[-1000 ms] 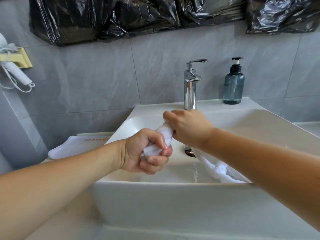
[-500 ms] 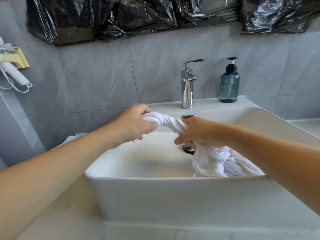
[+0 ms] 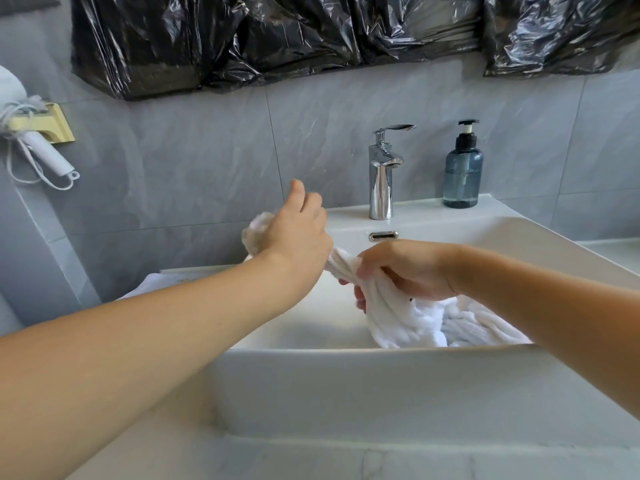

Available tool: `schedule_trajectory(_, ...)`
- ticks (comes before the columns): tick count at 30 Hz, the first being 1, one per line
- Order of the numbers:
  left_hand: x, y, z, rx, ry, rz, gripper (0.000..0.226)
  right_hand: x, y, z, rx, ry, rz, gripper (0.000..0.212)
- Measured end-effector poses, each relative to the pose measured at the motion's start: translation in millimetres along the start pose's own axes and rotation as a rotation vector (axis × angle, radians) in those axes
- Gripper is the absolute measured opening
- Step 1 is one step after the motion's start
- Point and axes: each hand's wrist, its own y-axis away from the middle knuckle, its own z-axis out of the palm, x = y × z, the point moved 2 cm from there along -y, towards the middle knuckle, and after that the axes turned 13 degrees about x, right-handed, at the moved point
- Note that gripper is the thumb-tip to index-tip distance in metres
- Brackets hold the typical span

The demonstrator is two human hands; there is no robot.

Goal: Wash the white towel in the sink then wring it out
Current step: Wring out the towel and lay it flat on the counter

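Where grey tiles rise (image 3: 207, 168), white sink (image 3: 346, 393).

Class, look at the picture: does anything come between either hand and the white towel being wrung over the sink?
Nothing visible does. The left hand and right hand both grip the towel directly, above the sink.

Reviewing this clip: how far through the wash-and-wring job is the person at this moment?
Washing looks done: no water runs from the faucet. Wringing is in hand: the left hand and right hand each hold a grip on the white towel, with a twisted section stretched between them above the sink. Left to do: the loose bunch lying in the basin under the right wrist is not yet twisted.
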Motion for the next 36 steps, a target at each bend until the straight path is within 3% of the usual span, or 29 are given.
schedule_trajectory(3,-9.5,-11.7,1.5,0.059,0.039,-0.03,0.037,-1.7,7.5,-8.7,-0.004,-0.093,-0.068,0.032)
schedule_trajectory(6,-20.6,-16.2,0.4,0.369,0.078,-0.071,0.037,-3.8,9.3,-14.5,0.032,-0.169,-0.132,0.044)
schedule_trajectory(9,-28.6,-17.1,4.1,0.433,0.223,-0.081,0.017,-4.6,12.5,-10.8,-0.077,-0.309,-0.134,0.025)
schedule_trajectory(11,-36.4,-13.4,9.5,0.476,0.234,-0.069,0.029,-5.1,17.5,-5.5,-0.154,-0.336,-0.096,0.015)
schedule_trajectory(13,-38.1,-9.3,10.1,0.513,0.279,-0.044,0.036,-4.9,20.5,-2.5,-0.123,-0.191,-0.111,0.019)
schedule_trajectory(15,-31.3,-3.4,11.9,0.421,0.357,-0.009,0.03,-4.2,20.5,0.0,-0.008,0.059,-0.172,0.026)
schedule_trajectory(18,-24.4,4.3,5.7,0.172,0.56,-0.121,0.008,-10.9,20.9,3.0,0.29,0.446,-0.301,0.023)
schedule_trajectory(21,-20.2,10.2,6.7,-0.094,0.924,-0.273,0.014,-19.5,21.5,4.6,0.57,0.863,-0.516,0.008)
schedule_trajectory(25,-13.0,15.6,-4.5,-0.545,1.343,-0.291,0.022,-16.6,22.9,-0.2,0.689,1.209,-0.695,0.019)
schedule_trajectory(29,-2.4,18.5,-10.8,-0.912,1.692,-0.21,0.03,-12.5,23.3,-11.2,0.79,1.258,-1.06,0.035)
schedule_trajectory(31,2.9,20.4,-11.4,-1.049,1.864,-0.148,0.024,-11.5,22.5,-18.8,0.801,1.241,-1.128,0.039)
schedule_trajectory(33,7.5,21.1,-12.8,-1.109,1.914,-0.096,0.021,-7.2,19.7,-22.2,0.804,1.271,-1.131,0.035)
schedule_trajectory(36,10.3,20.5,-16.2,-1.046,1.91,-0.147,0.027,2.1,20.5,-25.0,0.789,1.221,-1.041,0.028)
